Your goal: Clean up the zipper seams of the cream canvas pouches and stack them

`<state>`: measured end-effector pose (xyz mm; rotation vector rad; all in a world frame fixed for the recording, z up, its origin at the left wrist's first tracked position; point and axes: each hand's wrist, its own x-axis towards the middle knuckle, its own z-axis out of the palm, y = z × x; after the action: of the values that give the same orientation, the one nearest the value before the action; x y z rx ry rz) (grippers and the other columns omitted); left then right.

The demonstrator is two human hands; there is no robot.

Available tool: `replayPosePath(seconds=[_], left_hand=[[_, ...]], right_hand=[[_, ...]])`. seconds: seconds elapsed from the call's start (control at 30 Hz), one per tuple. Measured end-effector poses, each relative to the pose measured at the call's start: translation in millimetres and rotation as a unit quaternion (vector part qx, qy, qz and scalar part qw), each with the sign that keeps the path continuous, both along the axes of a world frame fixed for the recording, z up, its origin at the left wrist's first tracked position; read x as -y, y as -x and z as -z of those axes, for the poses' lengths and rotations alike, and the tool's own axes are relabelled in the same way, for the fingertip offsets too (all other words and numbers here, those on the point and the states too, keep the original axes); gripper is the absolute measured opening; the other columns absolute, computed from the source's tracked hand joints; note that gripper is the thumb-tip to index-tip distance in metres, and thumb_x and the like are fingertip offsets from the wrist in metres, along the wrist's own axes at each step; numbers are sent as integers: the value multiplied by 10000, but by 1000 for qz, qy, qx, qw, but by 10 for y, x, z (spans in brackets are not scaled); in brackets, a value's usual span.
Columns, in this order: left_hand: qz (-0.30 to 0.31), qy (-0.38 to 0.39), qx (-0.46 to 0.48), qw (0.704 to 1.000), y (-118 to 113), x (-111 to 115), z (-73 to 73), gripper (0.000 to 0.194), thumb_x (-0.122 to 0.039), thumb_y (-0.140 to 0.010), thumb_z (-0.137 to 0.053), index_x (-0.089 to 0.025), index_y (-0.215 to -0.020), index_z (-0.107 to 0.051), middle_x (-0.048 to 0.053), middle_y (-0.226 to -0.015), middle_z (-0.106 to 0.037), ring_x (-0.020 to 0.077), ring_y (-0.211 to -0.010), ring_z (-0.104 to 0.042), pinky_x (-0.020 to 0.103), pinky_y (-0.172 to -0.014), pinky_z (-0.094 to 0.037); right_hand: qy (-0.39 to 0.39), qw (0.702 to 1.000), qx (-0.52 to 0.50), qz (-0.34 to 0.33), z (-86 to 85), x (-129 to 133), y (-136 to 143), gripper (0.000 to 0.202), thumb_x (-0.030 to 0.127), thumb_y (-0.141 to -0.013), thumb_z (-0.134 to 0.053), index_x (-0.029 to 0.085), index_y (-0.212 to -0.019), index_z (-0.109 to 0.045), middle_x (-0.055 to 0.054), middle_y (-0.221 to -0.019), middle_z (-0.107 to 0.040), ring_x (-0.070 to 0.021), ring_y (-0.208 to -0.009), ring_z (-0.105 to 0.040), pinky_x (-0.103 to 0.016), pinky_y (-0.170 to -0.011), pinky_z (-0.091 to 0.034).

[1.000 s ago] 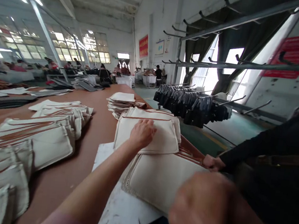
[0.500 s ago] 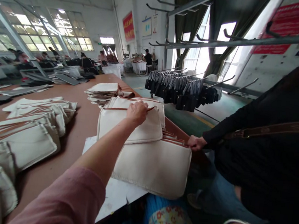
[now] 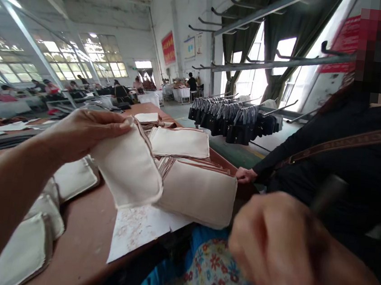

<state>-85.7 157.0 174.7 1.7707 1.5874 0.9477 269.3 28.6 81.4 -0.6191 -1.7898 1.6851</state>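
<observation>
My left hand (image 3: 89,132) pinches the top corner of a cream fabric pouch (image 3: 129,168), which hangs tilted over the table. The pouch has a stitched border and a brown upper edge. Near my lap, my right hand (image 3: 278,247) is curled closed and smeared by motion. A blurred dark grey rod-like piece (image 3: 330,193) juts up from it; its kind cannot be made out. Just right of the held pouch, a stack of similar pouches (image 3: 198,193) leans with brown edges showing. Behind it lies another cream pouch (image 3: 180,142).
A white sheet (image 3: 144,228) with brown scraps covers the table's near edge. More cream pouches (image 3: 26,247) lie at left. A co-worker's hand (image 3: 245,175) rests at the stack's right side. Black bags (image 3: 239,129) hang on a rack (image 3: 282,109) beyond.
My left hand has lifted the cream pouch off the stack and moved left with it. My right hand has come into view at the lower right.
</observation>
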Motion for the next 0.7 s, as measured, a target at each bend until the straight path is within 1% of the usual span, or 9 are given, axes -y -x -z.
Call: replayPosePath(seconds=[0.03,0.07,0.13,0.17,0.23,0.33,0.4,0.53,0.7], left_hand=[[33,28,15,999,-26,211,7,273,-356,-833,-648,-160,-1017,-697,-24,-803,-715,148,-608,-653,252,-578,-515],[77,61,26,995,-87,415,47,245,-340,-827,-661,-154,-981,-704,-32,-782,-707,150,-614,-654,244,-580,-513],[171,111,27,979,-279,781,226,223,-341,-846,-663,-131,-904,-710,-33,-764,-678,134,-664,-637,209,-611,-497],[232,154,38,960,-383,937,354,228,-355,-852,-665,-133,-879,-709,-12,-765,-682,138,-681,-630,215,-626,-503],[274,192,75,939,-550,1199,648,247,-378,-875,-651,-136,-855,-695,13,-780,-674,143,-715,-608,224,-661,-497],[265,234,138,925,-648,1489,1030,265,-396,-893,-638,-134,-879,-679,33,-828,-664,152,-747,-584,238,-679,-481],[246,255,176,918,-650,1625,1168,266,-398,-904,-628,-137,-929,-674,42,-861,-662,154,-764,-577,238,-677,-471],[230,241,227,915,-663,1750,1185,237,-378,-883,-669,-153,-958,-657,23,-850,-644,132,-747,-552,217,-665,-443],[204,237,199,929,-697,1683,1101,244,-398,-894,-654,-154,-907,-654,5,-811,-615,119,-727,-528,206,-646,-404]], right_hand=[[-5,999,-37,32,7,-117,98,447,674,-810,-530,259,-885,-679,-18,-683,-585,-91,-474,-426,-229,-374,-283],[-12,986,-122,113,31,-235,208,395,606,-832,-555,238,-924,-667,-19,-724,-595,-82,-462,-410,-208,-346,-269],[-36,968,-174,177,126,-426,444,299,424,-820,-660,209,-1027,-645,-51,-925,-652,-91,-571,-511,-173,-359,-314],[-48,970,-171,164,194,-479,556,319,362,-792,-701,194,-1056,-641,-71,-1017,-658,-108,-668,-568,-159,-387,-352],[-38,986,-138,83,361,-485,735,384,281,-751,-742,173,-1103,-633,-85,-1105,-652,-131,-810,-611,-145,-455,-407],[42,993,-103,-33,637,-337,840,386,259,-756,-746,158,-1109,-626,-38,-957,-657,-70,-626,-562,-143,-452,-392],[90,989,-95,-69,786,-232,817,362,287,-790,-733,148,-1104,-619,13,-786,-618,-38,-484,-470,-145,-411,-354],[132,984,-83,-86,850,-139,706,324,383,-869,-661,138,-1071,-601,67,-581,-513,-43,-364,-389,-156,-337,-276],[-7,999,-49,-11,531,-64,650,227,285,-823,-717,120,-928,-603,42,-654,-552,-49,-505,-468,-155,-463,-371]])
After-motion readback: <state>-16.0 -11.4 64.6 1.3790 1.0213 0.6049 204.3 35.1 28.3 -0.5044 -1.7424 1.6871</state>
